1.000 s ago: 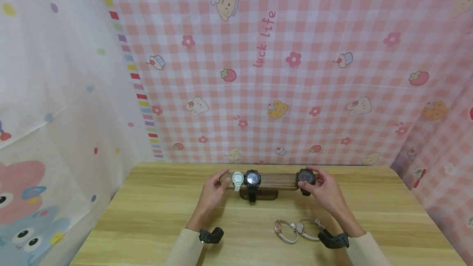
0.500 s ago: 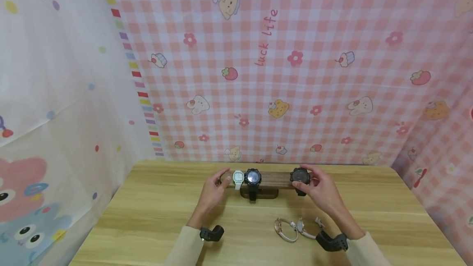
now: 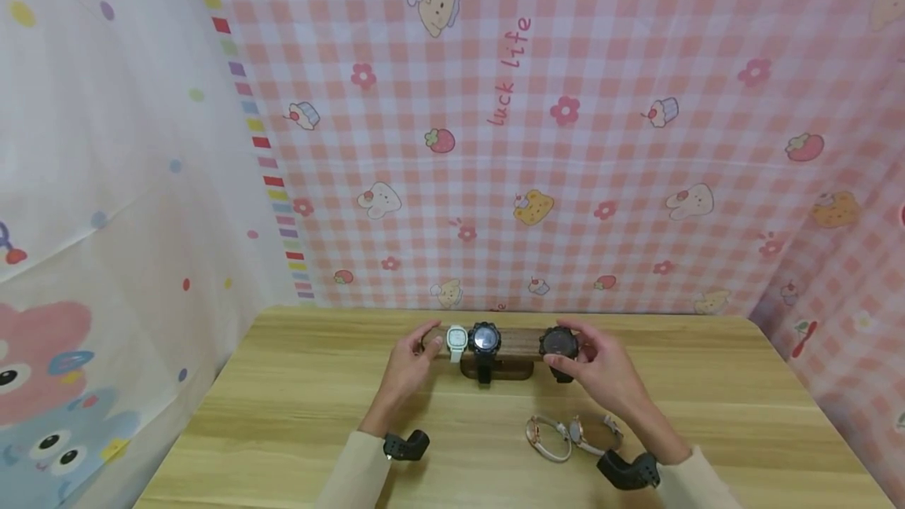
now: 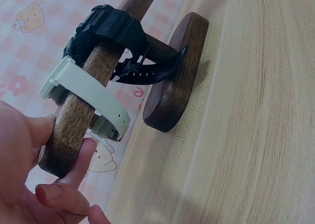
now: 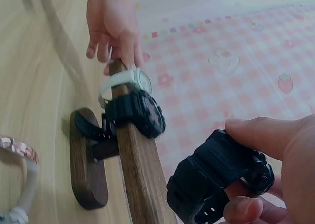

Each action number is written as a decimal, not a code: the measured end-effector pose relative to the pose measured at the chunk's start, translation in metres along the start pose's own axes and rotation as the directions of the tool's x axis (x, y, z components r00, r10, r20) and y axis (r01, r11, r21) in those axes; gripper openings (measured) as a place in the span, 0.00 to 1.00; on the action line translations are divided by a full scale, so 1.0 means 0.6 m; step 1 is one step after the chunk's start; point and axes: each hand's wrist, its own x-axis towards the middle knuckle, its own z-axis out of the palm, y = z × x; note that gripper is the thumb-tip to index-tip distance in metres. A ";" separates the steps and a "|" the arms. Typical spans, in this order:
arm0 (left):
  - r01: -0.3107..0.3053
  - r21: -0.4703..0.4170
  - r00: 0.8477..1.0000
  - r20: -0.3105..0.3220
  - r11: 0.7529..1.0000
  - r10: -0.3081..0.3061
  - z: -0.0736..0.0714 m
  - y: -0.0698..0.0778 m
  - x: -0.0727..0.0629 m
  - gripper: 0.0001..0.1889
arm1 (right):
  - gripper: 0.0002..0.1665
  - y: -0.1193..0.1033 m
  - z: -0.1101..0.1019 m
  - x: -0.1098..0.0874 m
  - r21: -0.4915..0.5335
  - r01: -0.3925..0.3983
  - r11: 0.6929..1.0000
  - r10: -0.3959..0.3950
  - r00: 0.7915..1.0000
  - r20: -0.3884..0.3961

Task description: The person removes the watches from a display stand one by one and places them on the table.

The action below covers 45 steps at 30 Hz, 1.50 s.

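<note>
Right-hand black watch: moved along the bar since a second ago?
Yes. The black watch in the right hand slid left along the wooden bar, from the bar's right end toward the black watch at the stand's centre.

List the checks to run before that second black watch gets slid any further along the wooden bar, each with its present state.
1. Left hand grips the bar's left end: ok.
2. Right hand holds the black watch: ok.
3. Its strap rings the bar: ok.
4. Bare bar lies between it and the mounted black watch: ok.
5. White watch is seated on the bar: ok.
6. Stand base is flat on the table: ok.
</note>
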 end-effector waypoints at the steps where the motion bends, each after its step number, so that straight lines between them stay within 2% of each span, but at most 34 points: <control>1: 0.000 0.002 1.000 0.001 1.000 0.000 0.000 -0.001 0.000 0.21 | 0.35 -0.001 0.003 -0.002 0.004 0.010 1.000 -0.010 1.000 0.007; 11: 0.003 0.013 1.000 0.010 1.000 -0.003 -0.001 -0.001 0.000 0.20 | 0.34 -0.009 0.038 -0.016 0.034 0.012 0.999 -0.015 0.996 0.083; 21: -0.003 0.020 1.000 0.000 1.000 0.003 -0.001 0.001 0.000 0.20 | 0.37 -0.020 0.068 -0.026 0.035 -0.017 0.999 0.011 0.985 0.170; 27: -0.005 0.023 1.000 0.001 1.000 0.005 -0.001 0.003 -0.001 0.20 | 0.35 -0.021 0.086 -0.031 0.031 0.010 0.999 -0.016 0.979 0.202; 37: -0.006 0.021 1.000 -0.002 1.000 0.006 0.000 0.000 0.000 0.21 | 0.37 -0.008 0.120 -0.035 0.006 0.033 0.999 -0.033 0.966 0.257; 45: -0.004 0.016 1.000 0.001 1.000 0.004 0.001 0.001 0.001 0.20 | 0.36 0.000 0.135 -0.037 -0.011 0.041 0.999 -0.036 0.957 0.289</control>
